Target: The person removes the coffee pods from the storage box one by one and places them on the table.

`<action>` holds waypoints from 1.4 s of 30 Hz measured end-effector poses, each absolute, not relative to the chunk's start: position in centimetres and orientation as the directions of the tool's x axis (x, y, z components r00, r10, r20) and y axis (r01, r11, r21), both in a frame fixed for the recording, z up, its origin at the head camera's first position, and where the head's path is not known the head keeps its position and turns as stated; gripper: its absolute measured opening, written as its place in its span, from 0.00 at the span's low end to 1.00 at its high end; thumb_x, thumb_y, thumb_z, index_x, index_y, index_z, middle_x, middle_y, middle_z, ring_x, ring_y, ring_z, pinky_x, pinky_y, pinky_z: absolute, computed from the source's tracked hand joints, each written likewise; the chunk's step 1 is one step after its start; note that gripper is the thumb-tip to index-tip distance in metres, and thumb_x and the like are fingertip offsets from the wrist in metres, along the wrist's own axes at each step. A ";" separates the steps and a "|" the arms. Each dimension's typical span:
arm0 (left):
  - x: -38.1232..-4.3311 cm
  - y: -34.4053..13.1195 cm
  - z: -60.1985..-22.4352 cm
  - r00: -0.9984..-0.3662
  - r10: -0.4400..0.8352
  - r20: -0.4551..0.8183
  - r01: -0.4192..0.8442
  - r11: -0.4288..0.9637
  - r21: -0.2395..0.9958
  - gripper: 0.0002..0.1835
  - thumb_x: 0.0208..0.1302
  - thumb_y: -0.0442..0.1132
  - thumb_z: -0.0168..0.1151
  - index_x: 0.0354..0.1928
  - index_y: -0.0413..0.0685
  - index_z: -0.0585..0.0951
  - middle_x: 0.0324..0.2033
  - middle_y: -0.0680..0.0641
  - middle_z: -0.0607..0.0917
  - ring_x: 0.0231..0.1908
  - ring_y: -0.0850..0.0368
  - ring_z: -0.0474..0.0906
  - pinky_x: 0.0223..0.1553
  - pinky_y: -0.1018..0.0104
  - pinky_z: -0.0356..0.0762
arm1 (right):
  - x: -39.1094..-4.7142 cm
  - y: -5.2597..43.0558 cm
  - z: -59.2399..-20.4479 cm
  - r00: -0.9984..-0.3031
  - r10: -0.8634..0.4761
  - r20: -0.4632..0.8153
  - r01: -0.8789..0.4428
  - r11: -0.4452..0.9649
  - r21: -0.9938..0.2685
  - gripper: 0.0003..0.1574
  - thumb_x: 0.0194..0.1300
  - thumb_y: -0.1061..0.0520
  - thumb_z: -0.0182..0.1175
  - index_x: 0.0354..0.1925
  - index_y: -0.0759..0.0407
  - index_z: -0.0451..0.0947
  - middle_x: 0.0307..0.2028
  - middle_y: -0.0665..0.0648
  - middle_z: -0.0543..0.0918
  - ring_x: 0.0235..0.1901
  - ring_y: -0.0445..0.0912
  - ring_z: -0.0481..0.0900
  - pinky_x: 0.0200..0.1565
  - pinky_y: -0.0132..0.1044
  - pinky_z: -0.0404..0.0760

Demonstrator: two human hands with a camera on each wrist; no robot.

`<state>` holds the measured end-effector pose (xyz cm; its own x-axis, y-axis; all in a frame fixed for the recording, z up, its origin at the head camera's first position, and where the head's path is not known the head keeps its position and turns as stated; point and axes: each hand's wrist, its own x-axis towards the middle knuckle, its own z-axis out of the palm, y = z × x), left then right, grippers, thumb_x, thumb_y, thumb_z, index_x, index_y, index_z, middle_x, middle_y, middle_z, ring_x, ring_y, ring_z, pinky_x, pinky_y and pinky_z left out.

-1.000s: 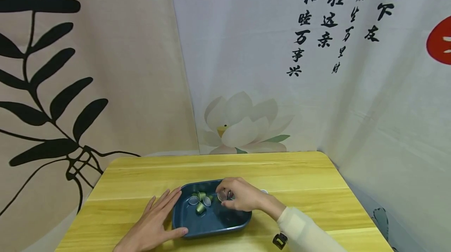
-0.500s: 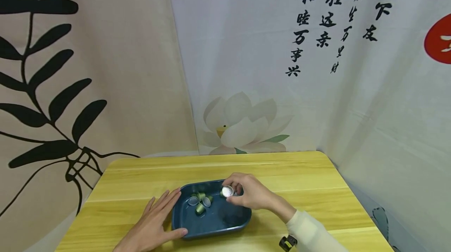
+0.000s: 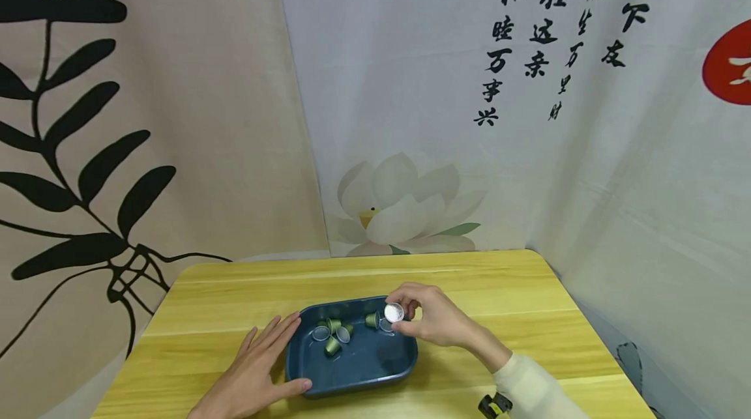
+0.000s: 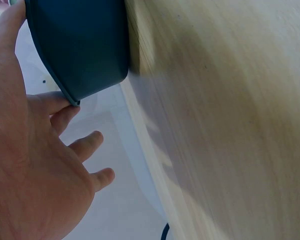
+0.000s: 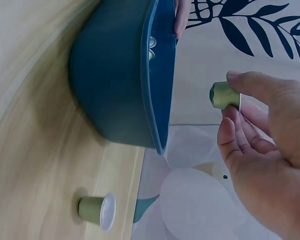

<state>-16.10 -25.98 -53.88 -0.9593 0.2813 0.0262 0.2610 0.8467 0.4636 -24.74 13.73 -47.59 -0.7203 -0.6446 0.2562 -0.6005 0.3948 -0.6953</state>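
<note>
A deep blue tray [image 3: 352, 367] stands on the table, with several small green coffee capsules [image 3: 332, 346] lying in its left part. A further green capsule [image 3: 372, 320] lies near the tray's back right. My right hand [image 3: 437, 318] is raised over the tray's right rim and pinches a coffee capsule [image 5: 224, 95] between thumb and fingers; its silver lid [image 3: 394, 312] shows in the head view. My left hand [image 3: 258, 367] rests at the tray's left side, fingers spread, with fingertips and thumb touching the rim [image 4: 50, 75].
Outside the tray, one more green capsule [image 5: 92, 210] lies on the wooden table [image 3: 235, 288], hidden behind my right hand in the head view. A printed cloth [image 3: 411, 113] hangs behind the table's far edge.
My right hand has lifted a capsule up from inside the tray and moved right with it, toward the right rim. My left hand has stayed on the tray.
</note>
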 end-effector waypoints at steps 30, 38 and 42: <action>-16.0 -25.9 -53.7 -0.962 0.274 0.016 0.249 0.847 0.469 0.64 0.62 0.80 0.73 0.92 0.58 0.61 0.90 0.47 0.63 0.89 0.28 0.57 0.80 0.10 0.47 | -24.9 21.7 -48.6 -0.823 -0.505 0.261 -0.532 0.521 -0.668 0.20 0.68 0.57 0.82 0.56 0.52 0.89 0.45 0.46 0.91 0.42 0.41 0.85 0.48 0.40 0.90; -16.0 -25.9 -53.8 -0.961 0.274 0.029 0.257 0.852 0.456 0.64 0.62 0.80 0.73 0.92 0.58 0.61 0.90 0.48 0.64 0.88 0.28 0.58 0.80 0.10 0.48 | -25.4 23.6 -49.7 -0.850 -0.479 0.218 -0.487 0.558 -0.672 0.19 0.69 0.57 0.81 0.55 0.53 0.89 0.45 0.46 0.91 0.44 0.40 0.85 0.47 0.36 0.88; -16.0 -25.9 -53.8 -0.960 0.275 0.042 0.265 0.854 0.448 0.63 0.62 0.80 0.72 0.92 0.58 0.61 0.90 0.47 0.64 0.88 0.28 0.58 0.79 0.11 0.50 | -25.8 24.4 -50.3 -0.863 -0.465 0.199 -0.465 0.573 -0.675 0.18 0.69 0.55 0.81 0.55 0.52 0.89 0.46 0.47 0.91 0.45 0.41 0.85 0.47 0.36 0.87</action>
<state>-16.04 -25.87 -53.83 -0.9604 0.2755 0.0425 0.2647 0.8538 0.4483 -25.84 24.37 -50.33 -0.8626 -0.4652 0.1986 -0.4646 0.5732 -0.6750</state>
